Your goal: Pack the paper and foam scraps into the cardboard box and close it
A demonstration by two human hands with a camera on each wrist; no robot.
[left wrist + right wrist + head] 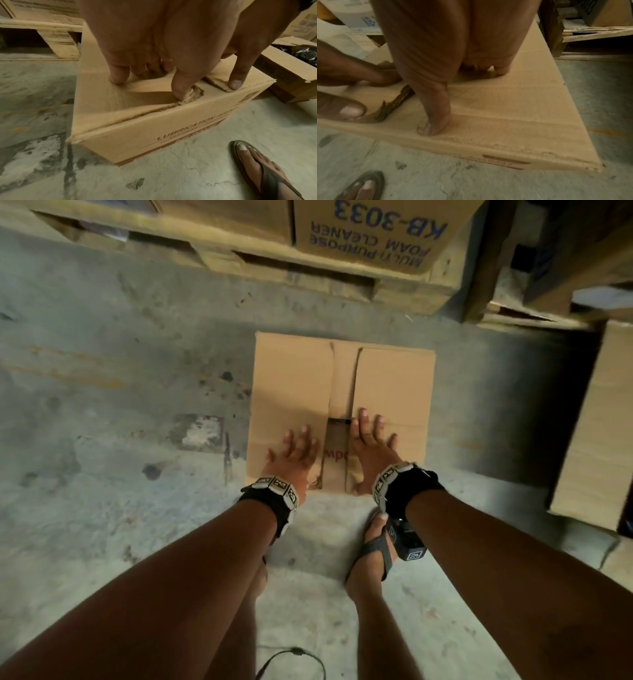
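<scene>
Cardboard box (394, 392): one; two flaps under left hand (297, 451), right hand (371, 445).

Matt brown corrugated cardboard box (394, 392), its flap edge torn and frayed; rough, stained concrete floor (120, 422) around it; raw wooden pallet (239, 265) beyond.

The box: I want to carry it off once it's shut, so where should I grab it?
Probably low on the two side walls of the box, one hand from the left and one from the right. The top flaps do not meet, and the near flap edge is torn under the left hand and right hand, so a grip on the flaps would likely give way.
</scene>
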